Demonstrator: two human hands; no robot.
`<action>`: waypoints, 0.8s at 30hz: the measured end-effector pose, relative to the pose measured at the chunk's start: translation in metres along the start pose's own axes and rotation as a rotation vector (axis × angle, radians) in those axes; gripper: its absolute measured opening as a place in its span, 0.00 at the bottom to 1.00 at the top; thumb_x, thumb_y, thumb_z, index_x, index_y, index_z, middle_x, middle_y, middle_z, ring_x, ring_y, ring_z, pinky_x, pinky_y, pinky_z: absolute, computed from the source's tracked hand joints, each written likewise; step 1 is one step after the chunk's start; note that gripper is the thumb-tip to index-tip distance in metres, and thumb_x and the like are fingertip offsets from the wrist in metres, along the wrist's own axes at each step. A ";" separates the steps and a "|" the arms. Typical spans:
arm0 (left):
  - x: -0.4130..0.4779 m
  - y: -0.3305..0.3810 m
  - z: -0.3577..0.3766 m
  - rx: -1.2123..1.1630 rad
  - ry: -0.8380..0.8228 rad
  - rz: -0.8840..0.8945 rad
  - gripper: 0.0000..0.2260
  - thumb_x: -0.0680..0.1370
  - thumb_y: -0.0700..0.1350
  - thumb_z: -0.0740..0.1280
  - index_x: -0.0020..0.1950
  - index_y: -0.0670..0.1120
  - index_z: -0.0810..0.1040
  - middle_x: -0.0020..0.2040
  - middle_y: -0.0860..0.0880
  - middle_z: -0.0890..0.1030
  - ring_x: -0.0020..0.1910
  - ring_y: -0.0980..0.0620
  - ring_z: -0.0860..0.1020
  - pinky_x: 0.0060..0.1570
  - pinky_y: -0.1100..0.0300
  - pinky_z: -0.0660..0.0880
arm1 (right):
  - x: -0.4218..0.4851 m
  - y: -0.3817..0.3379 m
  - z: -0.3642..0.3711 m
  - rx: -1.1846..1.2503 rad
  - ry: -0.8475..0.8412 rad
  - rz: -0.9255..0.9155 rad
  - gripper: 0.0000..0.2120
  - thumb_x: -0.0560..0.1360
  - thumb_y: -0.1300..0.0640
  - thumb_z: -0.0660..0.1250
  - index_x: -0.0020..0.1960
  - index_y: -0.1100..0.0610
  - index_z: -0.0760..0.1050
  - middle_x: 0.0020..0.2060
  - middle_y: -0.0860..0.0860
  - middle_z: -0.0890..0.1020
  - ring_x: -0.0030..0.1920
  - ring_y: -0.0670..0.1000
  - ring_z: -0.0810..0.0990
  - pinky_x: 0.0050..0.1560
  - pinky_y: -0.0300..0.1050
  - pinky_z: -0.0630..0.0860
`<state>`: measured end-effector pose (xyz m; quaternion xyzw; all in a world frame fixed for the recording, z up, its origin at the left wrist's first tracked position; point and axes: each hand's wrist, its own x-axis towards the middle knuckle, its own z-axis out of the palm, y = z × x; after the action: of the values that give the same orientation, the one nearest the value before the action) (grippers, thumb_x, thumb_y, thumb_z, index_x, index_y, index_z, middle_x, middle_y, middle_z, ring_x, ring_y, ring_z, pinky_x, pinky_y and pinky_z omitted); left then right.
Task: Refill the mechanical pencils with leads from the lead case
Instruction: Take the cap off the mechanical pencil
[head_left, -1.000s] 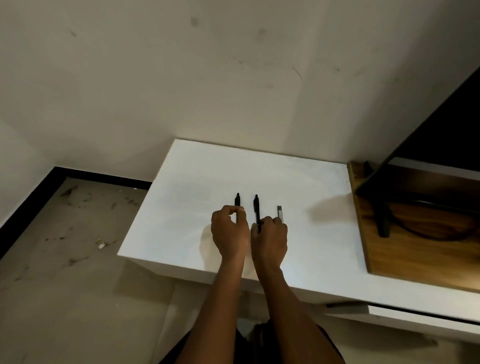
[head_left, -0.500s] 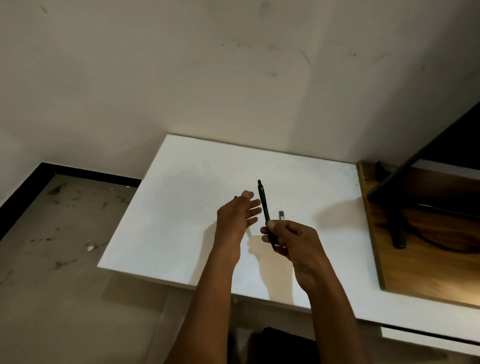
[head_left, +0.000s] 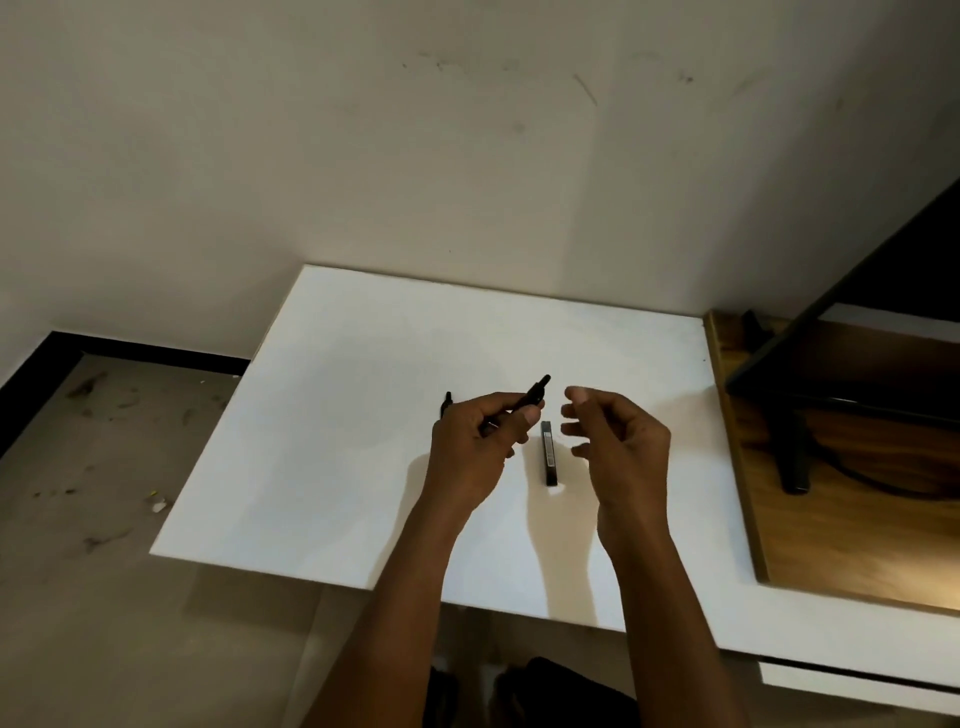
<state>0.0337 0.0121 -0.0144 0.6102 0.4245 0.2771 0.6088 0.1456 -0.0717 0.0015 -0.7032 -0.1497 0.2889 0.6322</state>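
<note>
My left hand (head_left: 475, 447) grips a black mechanical pencil (head_left: 535, 393), held above the white table (head_left: 337, 415) with its end pointing up and to the right. Just right of it hovers my right hand (head_left: 613, 441), fingers loosely curled and holding nothing. Between the two hands the slim dark lead case (head_left: 548, 453) lies flat on the table. A second black pencil (head_left: 446, 402) lies on the table behind my left hand, only its tip showing.
A wooden board (head_left: 841, 519) adjoins the table on the right, bearing a black stand (head_left: 792, 452) and a cable. A wall rises behind the table. The dirty floor (head_left: 93, 493) lies to the left.
The pencil passed from my right hand to my left hand. My right hand let go and moved right, uncovering the lead case.
</note>
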 end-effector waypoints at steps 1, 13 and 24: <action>0.000 0.000 0.001 0.025 -0.011 0.015 0.08 0.78 0.47 0.71 0.56 0.50 0.86 0.31 0.59 0.81 0.30 0.62 0.76 0.31 0.72 0.70 | 0.002 0.000 0.000 0.021 0.004 -0.005 0.06 0.78 0.51 0.70 0.50 0.52 0.85 0.42 0.49 0.88 0.42 0.46 0.86 0.39 0.37 0.77; 0.001 -0.003 0.008 0.224 -0.066 0.163 0.08 0.77 0.47 0.72 0.55 0.54 0.86 0.37 0.67 0.83 0.36 0.66 0.80 0.40 0.73 0.72 | 0.008 0.004 -0.003 0.170 -0.087 -0.011 0.05 0.75 0.59 0.74 0.48 0.60 0.86 0.39 0.54 0.88 0.41 0.50 0.86 0.45 0.39 0.82; 0.001 -0.003 -0.012 0.214 -0.133 0.062 0.08 0.78 0.47 0.70 0.56 0.51 0.86 0.33 0.61 0.82 0.33 0.65 0.77 0.34 0.76 0.68 | 0.014 0.011 0.004 0.117 -0.112 0.011 0.09 0.75 0.55 0.75 0.44 0.61 0.85 0.36 0.59 0.87 0.35 0.54 0.84 0.42 0.44 0.83</action>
<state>0.0234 0.0185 -0.0161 0.7017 0.3913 0.2079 0.5580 0.1531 -0.0622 -0.0120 -0.6487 -0.1637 0.3396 0.6611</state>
